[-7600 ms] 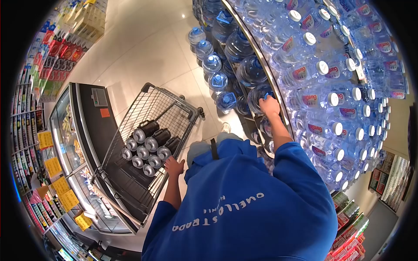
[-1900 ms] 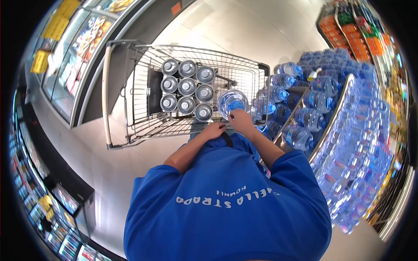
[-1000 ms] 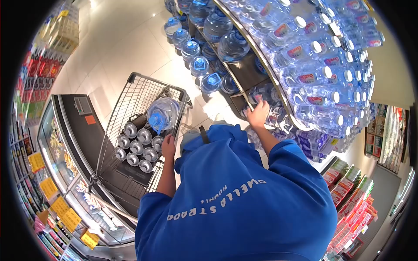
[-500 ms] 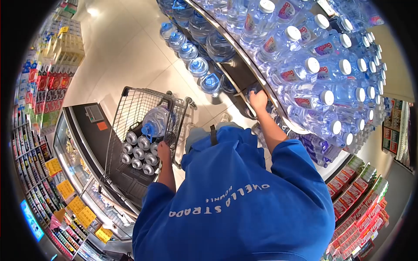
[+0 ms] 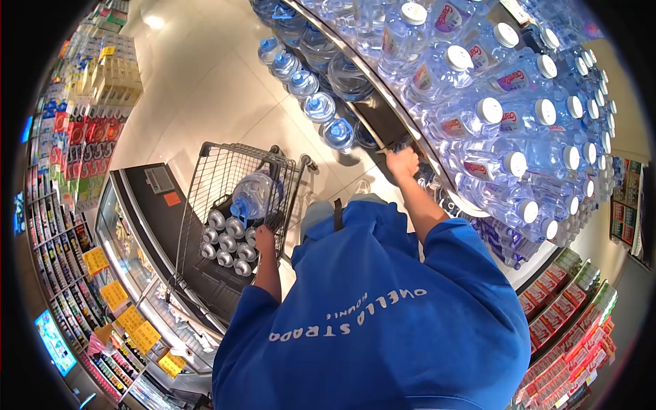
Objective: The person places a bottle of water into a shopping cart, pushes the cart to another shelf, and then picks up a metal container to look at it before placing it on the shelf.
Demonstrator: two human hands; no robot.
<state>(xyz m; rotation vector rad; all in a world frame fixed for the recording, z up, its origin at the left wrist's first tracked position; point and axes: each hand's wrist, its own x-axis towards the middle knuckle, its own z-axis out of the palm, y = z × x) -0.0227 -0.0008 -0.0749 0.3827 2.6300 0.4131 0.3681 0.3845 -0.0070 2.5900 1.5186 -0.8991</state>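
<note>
My left hand (image 5: 265, 239) is closed on the near side rim of a wire shopping cart (image 5: 193, 205). Inside the cart stands a large clear water jug (image 5: 256, 195) with a blue cap and handle. Beside it is a block of several silver-topped cans (image 5: 229, 242). My right hand (image 5: 403, 162) reaches down to the lower shelf, under the upper shelf's edge, with its fingers curled. What they grip is hidden; a dark, shiny patch shows just beyond them. Clear water bottles (image 5: 478, 167) with white caps crowd the upper shelf to the right of this hand.
Blue-capped water jugs (image 5: 320, 107) line the floor along the shelf. Purple-wrapped bottle packs (image 5: 502, 242) and red-and-white boxes (image 5: 547, 307) are at lower right. A chiller cabinet (image 5: 143, 266) stands left of the cart, with stacked drinks (image 5: 89, 143) beyond. Pale floor tiles (image 5: 205, 75) extend ahead.
My right hand has moved slightly down and back, its fingers now more curled. The view has shifted a little, so the cart and shelves appear further right. My left hand stays at the cart.
</note>
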